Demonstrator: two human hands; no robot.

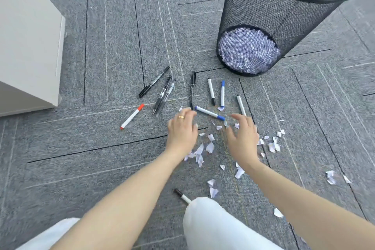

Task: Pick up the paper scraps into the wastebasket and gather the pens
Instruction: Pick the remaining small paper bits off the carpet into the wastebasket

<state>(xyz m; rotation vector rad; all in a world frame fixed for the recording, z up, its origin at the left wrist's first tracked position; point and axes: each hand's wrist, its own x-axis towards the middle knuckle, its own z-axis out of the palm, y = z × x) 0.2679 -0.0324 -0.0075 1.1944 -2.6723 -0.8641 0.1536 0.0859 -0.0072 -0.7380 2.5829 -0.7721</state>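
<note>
Scrap-gathering step: left hand (182, 128) and right hand (242, 136) hover spread and empty over paper scraps (205, 149) on near carpet, pens (210, 112) just beyond, wastebasket (284, 12) far right; next, probably sweep scraps together.

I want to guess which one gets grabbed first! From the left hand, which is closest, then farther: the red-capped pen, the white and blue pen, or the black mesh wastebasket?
1. White marker with blue caps: beside the left hand, toward its right.
2. Red-capped white marker: off to its left.
3. Black mesh wastebasket: far ahead, to the right.
</note>
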